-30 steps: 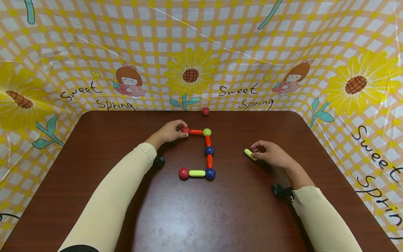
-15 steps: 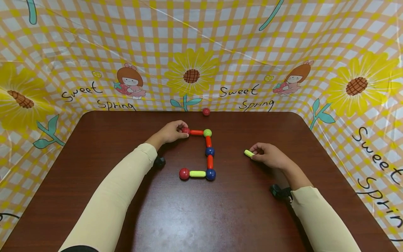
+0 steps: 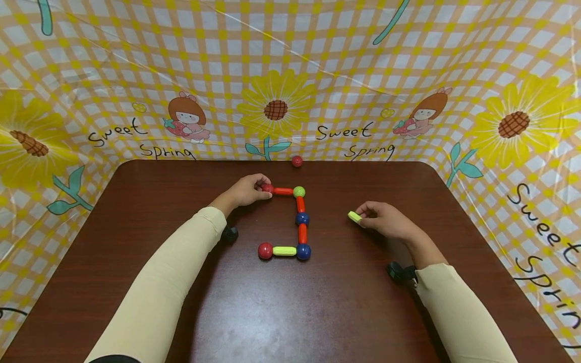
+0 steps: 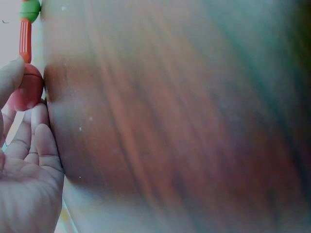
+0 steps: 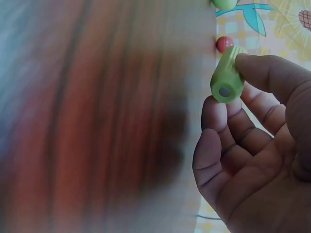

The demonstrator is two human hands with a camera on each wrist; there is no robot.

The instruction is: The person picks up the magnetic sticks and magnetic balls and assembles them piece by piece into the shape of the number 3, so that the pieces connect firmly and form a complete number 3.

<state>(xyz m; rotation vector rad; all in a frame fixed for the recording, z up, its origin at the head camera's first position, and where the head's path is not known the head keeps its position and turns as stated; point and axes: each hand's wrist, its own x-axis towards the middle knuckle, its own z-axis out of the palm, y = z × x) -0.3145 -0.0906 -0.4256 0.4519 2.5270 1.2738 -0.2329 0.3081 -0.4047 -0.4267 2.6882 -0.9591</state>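
My left hand (image 3: 246, 190) pinches a red ball (image 4: 30, 90) between thumb and fingers. That ball joins an orange-red rod (image 3: 283, 191), whose other end meets a green ball (image 3: 299, 191). From there a line of orange-red rods and blue balls (image 3: 302, 219) runs toward me. At the near corner a ribbed yellow-green rod (image 3: 284, 251) links a blue ball (image 3: 303, 251) to another red ball (image 3: 265, 250). To the right, apart from this shape, my right hand (image 3: 386, 220) pinches a loose yellow-green rod (image 5: 227, 77), its round metal end showing in the right wrist view.
A single red ball (image 3: 297, 161) lies at the far edge of the dark brown table (image 3: 254, 307). Behind and at both sides hangs a checked cloth (image 3: 345, 65) with flower prints. Each wrist carries a black device.
The right hand, with the yellow-green rod pinched in it, has shifted slightly to the left and away from me. My left hand and the joined rods stay where they were.
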